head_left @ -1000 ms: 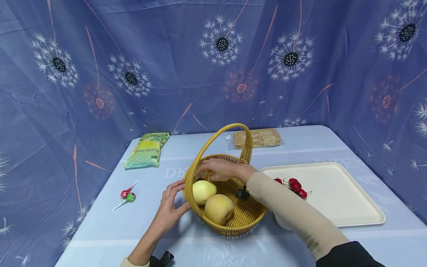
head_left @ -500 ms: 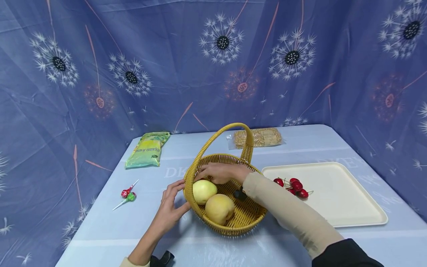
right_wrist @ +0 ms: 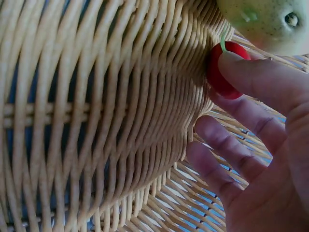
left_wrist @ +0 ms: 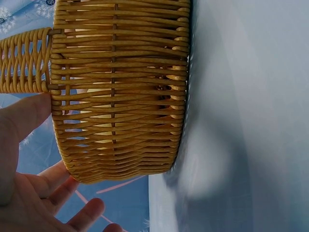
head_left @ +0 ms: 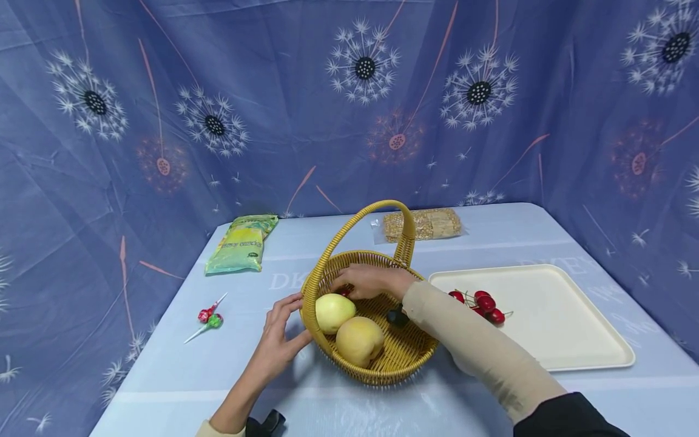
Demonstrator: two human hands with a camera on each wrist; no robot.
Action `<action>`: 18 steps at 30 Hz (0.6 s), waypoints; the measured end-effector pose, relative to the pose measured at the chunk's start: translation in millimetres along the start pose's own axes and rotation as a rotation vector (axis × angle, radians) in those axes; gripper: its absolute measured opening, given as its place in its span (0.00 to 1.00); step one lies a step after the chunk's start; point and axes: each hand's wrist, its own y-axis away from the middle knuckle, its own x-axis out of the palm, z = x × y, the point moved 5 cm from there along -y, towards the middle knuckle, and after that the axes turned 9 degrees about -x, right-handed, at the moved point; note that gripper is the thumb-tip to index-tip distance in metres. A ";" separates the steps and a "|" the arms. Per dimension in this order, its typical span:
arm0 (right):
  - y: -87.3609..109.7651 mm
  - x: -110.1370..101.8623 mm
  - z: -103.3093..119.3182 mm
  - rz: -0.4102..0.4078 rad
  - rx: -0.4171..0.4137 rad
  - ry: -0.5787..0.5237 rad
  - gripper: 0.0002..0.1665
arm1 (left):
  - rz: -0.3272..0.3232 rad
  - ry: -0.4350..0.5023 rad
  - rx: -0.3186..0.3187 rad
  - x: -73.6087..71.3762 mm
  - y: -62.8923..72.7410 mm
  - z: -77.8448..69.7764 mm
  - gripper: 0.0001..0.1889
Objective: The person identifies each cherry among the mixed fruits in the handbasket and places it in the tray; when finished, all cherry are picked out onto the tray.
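Note:
A yellow-brown wicker basket [head_left: 401, 364] with a tall arched handle stands mid-table. In it lie a pale green-yellow apple [head_left: 334, 313] and a yellow peach-like fruit [head_left: 359, 342]. My right hand [head_left: 367, 281] reaches inside, behind the apple. In the right wrist view, its thumb and index finger pinch a red cherry [right_wrist: 225, 72] with a green stem, low by the woven wall; the other fingers extend toward the weave. My left hand [head_left: 281, 334] is spread against the basket's left outside. In the left wrist view, its thumb [left_wrist: 34, 113] touches the rim beside the handle base.
At right, a cream tray [head_left: 551, 321] bears several red cherries [head_left: 485, 303], partly behind the right sleeve [head_left: 475, 346]. Two lollipops [head_left: 210, 318] lie at left. A green-yellow packet [head_left: 240, 244] and a clear bag of grainy food [head_left: 422, 224] lie at the back.
The right hand has shifted slightly within the basket, and red cherry now shows under its fingers behind the apple. The left hand and the basket have stayed in place.

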 end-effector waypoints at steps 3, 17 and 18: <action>1.3 -1.6 0.6 -0.007 -0.006 0.002 0.23 | 0.000 0.000 -0.001 -0.1 0.3 0.3 0.27; 21.8 -39.3 -1.4 -0.095 0.073 -0.071 0.20 | -0.006 -0.004 0.002 -0.5 0.1 -0.4 0.27; 24.3 -42.5 -0.7 -0.102 0.075 -0.071 0.20 | -0.006 -0.005 0.002 -0.5 0.1 -0.2 0.27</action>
